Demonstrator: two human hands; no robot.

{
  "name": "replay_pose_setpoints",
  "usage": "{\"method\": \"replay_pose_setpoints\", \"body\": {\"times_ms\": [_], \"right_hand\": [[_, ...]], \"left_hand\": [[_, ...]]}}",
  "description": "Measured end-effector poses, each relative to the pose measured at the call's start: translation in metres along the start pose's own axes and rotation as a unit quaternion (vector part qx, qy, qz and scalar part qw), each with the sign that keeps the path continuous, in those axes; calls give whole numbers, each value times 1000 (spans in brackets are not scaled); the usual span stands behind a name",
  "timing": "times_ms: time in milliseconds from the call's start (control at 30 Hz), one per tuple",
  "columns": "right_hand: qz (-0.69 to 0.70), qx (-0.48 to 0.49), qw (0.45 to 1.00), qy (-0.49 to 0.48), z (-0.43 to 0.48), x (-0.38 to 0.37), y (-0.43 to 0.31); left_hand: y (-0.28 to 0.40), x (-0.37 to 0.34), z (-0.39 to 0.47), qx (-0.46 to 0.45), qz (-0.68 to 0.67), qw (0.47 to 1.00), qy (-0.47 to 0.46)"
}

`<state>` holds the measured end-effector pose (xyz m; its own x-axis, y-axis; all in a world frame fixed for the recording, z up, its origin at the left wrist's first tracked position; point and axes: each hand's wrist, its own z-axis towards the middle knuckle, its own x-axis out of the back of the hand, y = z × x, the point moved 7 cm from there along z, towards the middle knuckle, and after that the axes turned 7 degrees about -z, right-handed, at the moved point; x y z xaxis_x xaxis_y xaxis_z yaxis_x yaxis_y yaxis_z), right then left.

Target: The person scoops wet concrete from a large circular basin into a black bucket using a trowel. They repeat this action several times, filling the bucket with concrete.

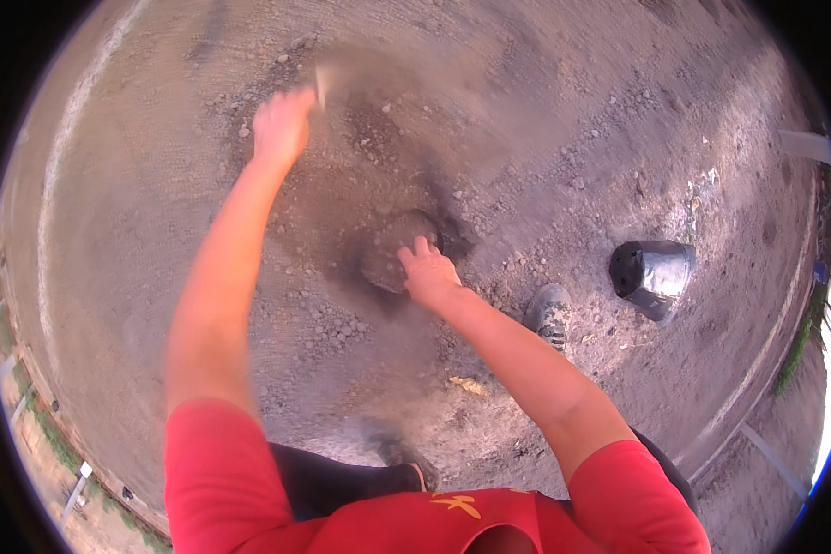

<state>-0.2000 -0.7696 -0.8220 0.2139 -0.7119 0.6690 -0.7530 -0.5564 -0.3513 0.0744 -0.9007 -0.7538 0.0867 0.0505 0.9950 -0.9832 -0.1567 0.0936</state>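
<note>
Outstretched to the upper left, my left hand point(282, 124) is closed on a thin, pale tool point(320, 88); it is blurred, so its kind cannot be told. Dust hangs over the loose soil beside it. My right hand point(429, 272) rests with its fingers spread at the edge of a round, soil-filled container or clod point(400, 253) in the middle. Dark shadow or hollow ground borders this round thing, and dust hides part of its rim.
A black plastic pot or bag point(654, 275) lies on the dirt at the right, near my patterned shoe point(552, 311). A dry yellowish scrap point(469, 386) lies between my feet. Pebbles and clods are scattered about. Pale lines curve along both sides of the ground.
</note>
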Motion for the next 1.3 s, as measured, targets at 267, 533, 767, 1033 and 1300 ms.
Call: {"method": "replay_pose_setpoints", "body": {"times_ms": [267, 533, 767, 1033, 1300], "right_hand": [[-15, 5, 999, 37, -10, -4, 1], [-5, 7, 1000, 27, -10, 0, 0], [-40, 18, 998, 37, -12, -5, -1], [-25, 49, 997, 49, -26, 3, -6], [-78, 83, 950, 291, -5, 68, 40]], "left_hand": [[33, -53, 20, 8, -23, 997, -72], [97, -47, -40, -225, -55, 968, -93], [139, -25, -24, -242, -61, 968, -10], [179, -28, -51, -353, -69, 927, -102], [1, -9, -60, 77, -11, 997, -19]]}}
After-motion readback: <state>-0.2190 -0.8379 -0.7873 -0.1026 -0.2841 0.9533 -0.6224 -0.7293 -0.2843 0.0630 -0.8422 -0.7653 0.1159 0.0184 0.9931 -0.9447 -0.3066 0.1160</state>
